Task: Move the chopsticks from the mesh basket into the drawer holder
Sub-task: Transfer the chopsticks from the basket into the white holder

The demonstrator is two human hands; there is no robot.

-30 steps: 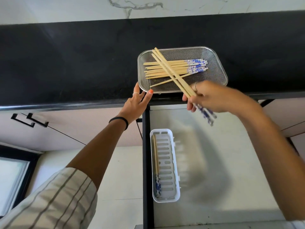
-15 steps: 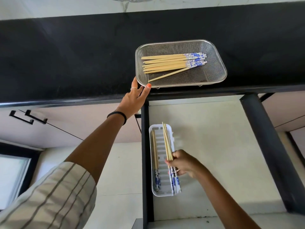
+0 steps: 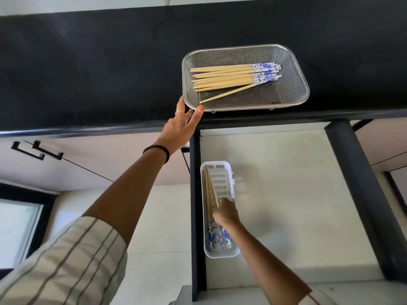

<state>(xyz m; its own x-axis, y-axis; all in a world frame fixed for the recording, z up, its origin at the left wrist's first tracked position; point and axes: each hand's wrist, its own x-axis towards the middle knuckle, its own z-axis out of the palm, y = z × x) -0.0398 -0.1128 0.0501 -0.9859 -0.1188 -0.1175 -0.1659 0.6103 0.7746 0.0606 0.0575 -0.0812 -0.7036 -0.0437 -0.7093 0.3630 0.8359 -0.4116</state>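
Note:
A steel mesh basket (image 3: 293,62) sits on the black counter near its front edge. Several wooden chopsticks with blue-patterned ends (image 3: 229,78) lie across it, one skewed apart from the bundle. My left hand (image 3: 179,128) rests with fingers spread against the basket's front left corner. Below, in the open drawer, lies a white slotted holder (image 3: 222,179) with chopsticks (image 3: 209,194) inside along its left side. My right hand (image 3: 226,213) is down in the holder, fingers closed on these chopsticks; their blue ends (image 3: 218,237) show below the hand.
The drawer has a pale floor (image 3: 293,194) and black side rails (image 3: 361,194). The black counter (image 3: 88,73) runs across the top. Closed cabinet fronts with black handles (image 3: 36,150) lie to the left.
My right hand carried a few chopsticks from the basket down into the holder and has lowered them flat along its left side. My left hand stayed at the basket's corner.

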